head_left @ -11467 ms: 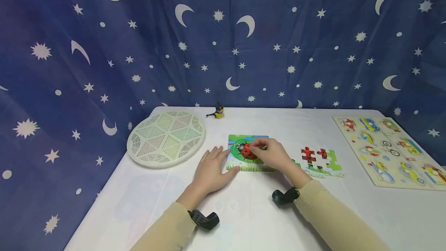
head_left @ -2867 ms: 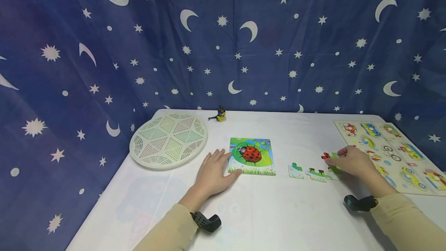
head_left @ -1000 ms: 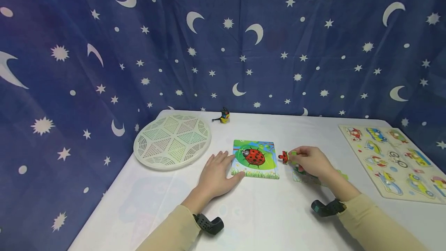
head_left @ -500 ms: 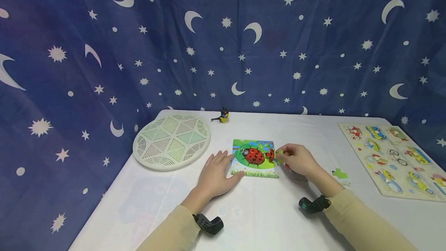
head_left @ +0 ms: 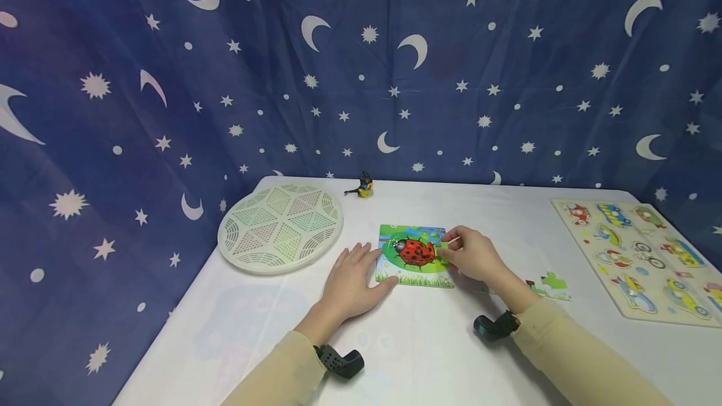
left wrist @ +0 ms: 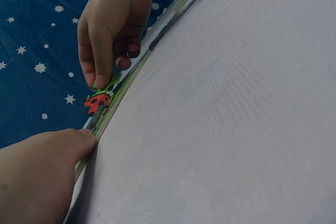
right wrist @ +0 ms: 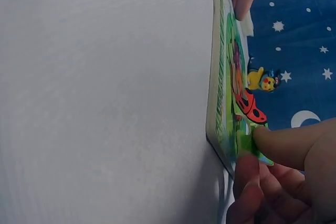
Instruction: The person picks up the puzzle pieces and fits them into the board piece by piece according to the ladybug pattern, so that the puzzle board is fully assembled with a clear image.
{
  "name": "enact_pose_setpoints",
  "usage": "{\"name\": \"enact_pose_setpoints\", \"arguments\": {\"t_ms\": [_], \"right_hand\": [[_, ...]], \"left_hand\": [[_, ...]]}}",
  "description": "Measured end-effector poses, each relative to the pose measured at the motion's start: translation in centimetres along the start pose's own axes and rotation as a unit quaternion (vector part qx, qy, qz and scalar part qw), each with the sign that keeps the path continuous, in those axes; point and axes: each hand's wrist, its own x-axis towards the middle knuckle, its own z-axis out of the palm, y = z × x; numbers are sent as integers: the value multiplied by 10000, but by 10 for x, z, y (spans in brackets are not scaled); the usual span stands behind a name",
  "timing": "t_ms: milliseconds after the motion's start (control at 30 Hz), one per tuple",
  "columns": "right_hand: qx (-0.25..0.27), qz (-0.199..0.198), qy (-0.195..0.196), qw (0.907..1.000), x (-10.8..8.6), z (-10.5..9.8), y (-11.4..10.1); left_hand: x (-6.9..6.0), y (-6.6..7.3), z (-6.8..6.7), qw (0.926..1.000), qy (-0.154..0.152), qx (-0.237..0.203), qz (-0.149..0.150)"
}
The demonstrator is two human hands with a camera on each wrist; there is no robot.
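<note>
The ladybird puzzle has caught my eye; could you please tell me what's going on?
A person's right hand pinches a red-and-green puzzle piece at the right side of the ladybird board. The left hand rests at the board's left edge. More loose pieces lie on the table to the right, some partly hidden.
</note>
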Motion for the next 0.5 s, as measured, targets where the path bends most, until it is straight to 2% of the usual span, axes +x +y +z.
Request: {"name": "enact_pose_setpoints", "arguments": {"t_ms": [300, 500], "right_hand": [[-1160, -265, 320, 9924, 2, 8, -6], [-1500, -295, 392, 9875, 3, 11, -8]], "left_hand": [[1, 0, 2, 10000, -11, 14, 18], [1, -2, 2, 10000, 30, -7, 26]]}}
